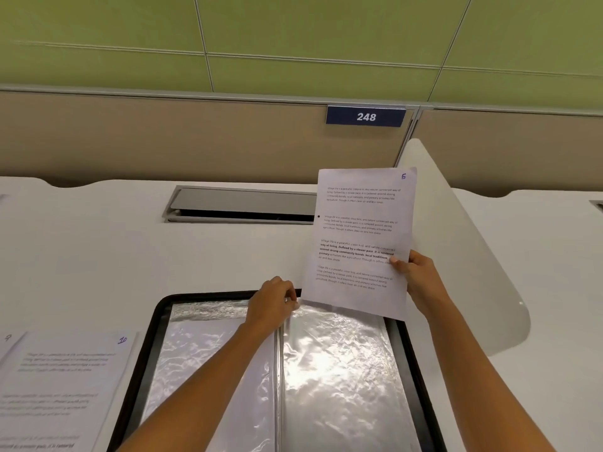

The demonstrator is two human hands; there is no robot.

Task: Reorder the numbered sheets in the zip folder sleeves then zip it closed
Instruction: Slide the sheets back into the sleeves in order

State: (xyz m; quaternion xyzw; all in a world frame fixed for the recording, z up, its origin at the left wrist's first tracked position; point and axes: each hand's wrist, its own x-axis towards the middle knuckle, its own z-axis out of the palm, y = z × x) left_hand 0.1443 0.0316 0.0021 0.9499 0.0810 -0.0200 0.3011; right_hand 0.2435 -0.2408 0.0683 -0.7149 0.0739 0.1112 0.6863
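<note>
A black zip folder [153, 324] lies open on the white desk, its clear plastic sleeves [339, 370] shining under the light. My right hand [419, 277] grips the right edge of the sheet numbered 5 [359, 236], held upright with its bottom edge at the top of the right-hand sleeve. My left hand [272, 303] pinches the top edge of that sleeve near the folder's spine. Sheet 10 [65, 380] lies flat on the desk left of the folder, with sheet 9 [8, 340] partly under it at the frame's left edge.
A grey cable tray flap [241, 203] is set into the desk behind the folder. A white curved divider panel [473, 256] stands to the right. A beige partition with a blue plate marked 248 [365, 116] runs along the back.
</note>
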